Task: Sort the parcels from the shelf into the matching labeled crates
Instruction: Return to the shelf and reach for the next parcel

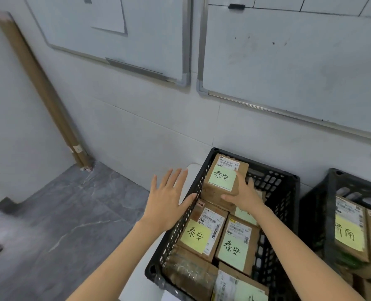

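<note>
A black plastic crate (273, 181) stands against the wall and holds several brown cardboard parcels with green or yellow handwritten notes. My right hand (245, 194) holds the right front corner of the topmost parcel (218, 187), thumb on its front face, at the crate's far left corner. My left hand (169, 198) hovers flat with fingers spread, just outside the crate's left wall. Two more labelled parcels (204, 231) (236, 244) lie below in the crate.
A second black crate (332, 203) with labelled parcels stands to the right. Two whiteboards (288, 61) hang on the wall. Long cardboard tubes (43, 90) lean in the left corner. Grey tiled floor (60, 213) stretches to the left.
</note>
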`<state>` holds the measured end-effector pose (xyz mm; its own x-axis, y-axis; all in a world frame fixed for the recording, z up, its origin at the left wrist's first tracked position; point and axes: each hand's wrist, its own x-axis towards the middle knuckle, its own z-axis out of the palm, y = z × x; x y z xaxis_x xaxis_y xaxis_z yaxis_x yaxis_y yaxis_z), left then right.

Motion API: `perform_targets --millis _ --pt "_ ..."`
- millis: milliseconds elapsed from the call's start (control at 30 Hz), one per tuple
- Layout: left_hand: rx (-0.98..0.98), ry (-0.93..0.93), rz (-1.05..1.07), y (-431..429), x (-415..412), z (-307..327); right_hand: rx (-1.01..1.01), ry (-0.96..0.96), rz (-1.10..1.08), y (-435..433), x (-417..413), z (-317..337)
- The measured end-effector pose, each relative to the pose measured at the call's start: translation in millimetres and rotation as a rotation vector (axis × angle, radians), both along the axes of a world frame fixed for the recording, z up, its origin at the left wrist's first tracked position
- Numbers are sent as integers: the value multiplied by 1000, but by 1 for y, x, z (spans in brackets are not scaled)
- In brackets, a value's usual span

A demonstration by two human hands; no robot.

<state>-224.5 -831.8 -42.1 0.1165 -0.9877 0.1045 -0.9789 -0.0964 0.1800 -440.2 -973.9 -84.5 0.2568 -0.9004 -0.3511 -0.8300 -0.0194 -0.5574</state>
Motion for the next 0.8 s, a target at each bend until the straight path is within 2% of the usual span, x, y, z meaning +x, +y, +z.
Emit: perform_targets --millis 133,300,433,567,800 --pt "-43 16 55 25 -6 14 -166 56 93 19 -10 27" --pt "-123 53 149 82 -24 32 -381 34 293 68 -10 76" --pt "-164 91 251 142 -37 48 -471 -28 439 122 0 112" --pt "-244 136 390 217 -50 66 -529 -121 615 187 16 139" --pt "-308 85 705 376 -50 94 -524 -318 938 317 74 165"
